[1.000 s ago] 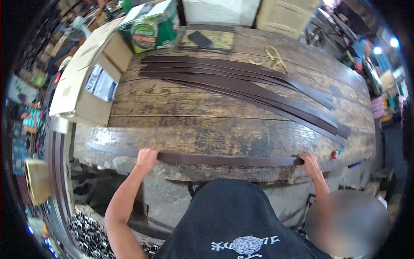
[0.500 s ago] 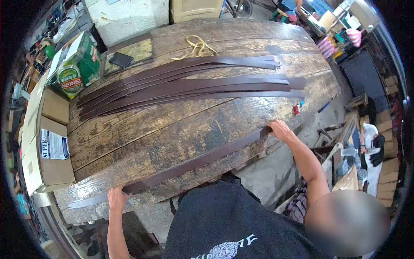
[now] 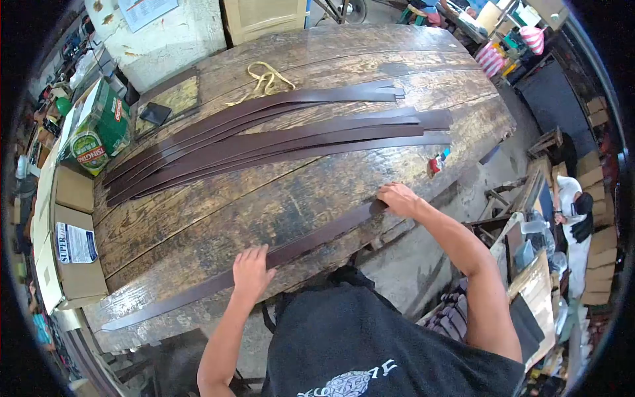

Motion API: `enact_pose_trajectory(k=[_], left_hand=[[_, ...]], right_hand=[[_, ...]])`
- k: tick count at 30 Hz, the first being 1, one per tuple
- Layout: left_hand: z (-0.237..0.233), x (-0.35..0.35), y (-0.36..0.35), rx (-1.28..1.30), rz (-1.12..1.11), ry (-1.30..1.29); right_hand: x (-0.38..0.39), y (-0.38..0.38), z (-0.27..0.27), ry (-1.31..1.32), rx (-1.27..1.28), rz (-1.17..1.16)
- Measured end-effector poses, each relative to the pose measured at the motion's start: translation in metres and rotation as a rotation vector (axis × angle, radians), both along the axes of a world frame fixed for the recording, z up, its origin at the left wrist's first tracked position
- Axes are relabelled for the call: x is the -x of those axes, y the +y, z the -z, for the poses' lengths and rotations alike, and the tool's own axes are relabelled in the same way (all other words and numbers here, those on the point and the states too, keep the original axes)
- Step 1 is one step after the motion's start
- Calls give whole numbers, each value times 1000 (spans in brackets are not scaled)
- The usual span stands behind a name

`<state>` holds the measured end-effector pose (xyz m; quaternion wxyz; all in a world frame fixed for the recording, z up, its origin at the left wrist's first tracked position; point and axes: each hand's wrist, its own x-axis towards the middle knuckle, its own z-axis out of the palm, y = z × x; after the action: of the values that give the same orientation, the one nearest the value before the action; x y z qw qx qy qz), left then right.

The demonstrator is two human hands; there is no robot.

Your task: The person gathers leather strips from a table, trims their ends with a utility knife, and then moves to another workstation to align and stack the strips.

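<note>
A long dark brown strip (image 3: 317,237) lies along the near edge of the wooden table, its paler far end reaching the lower left. My right hand (image 3: 399,199) is closed on the strip's right end. Across the strip's middle part rests my left hand (image 3: 251,270), fingers flat and thumb apart. Beyond both hands, several more brown strips (image 3: 284,144) are spread in overlapping layers, their ends fanned at the right.
On the wooden table (image 3: 291,198) are a yellow strap (image 3: 268,78), a black phone (image 3: 155,114) and a small red object (image 3: 434,164). Cardboard boxes (image 3: 76,241) stand at the left, with a green carton (image 3: 99,129). A person in white (image 3: 574,218) is at the right.
My left hand has moved right along the strip, from near its left part to its middle. My right hand still holds the right end. The view has shifted somewhat.
</note>
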<state>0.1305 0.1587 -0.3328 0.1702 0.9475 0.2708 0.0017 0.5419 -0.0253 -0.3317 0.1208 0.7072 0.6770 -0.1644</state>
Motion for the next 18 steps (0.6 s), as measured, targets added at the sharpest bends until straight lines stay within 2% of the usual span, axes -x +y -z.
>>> enact_pose_trajectory(k=[3, 7, 8, 11, 13, 18], left_hand=[[-2, -35, -13, -40, -34, 258], [6, -42, -15, -57, -119, 347], [8, -41, -16, -88, -132, 278], [14, -41, -17, -91, -212, 265], [19, -42, -17, -81, -230, 285], [9, -39, -14, -46, -207, 309]], right_hand=[[-10, 2, -4, 22, -8, -89], [-21, -4, 20, -19, -117, -155], [-21, -4, 25, -29, -122, -153], [-21, -3, 8, 34, -141, -189], [-24, -7, 15, 97, -175, -186], [-27, -10, 25, 180, -209, -167]])
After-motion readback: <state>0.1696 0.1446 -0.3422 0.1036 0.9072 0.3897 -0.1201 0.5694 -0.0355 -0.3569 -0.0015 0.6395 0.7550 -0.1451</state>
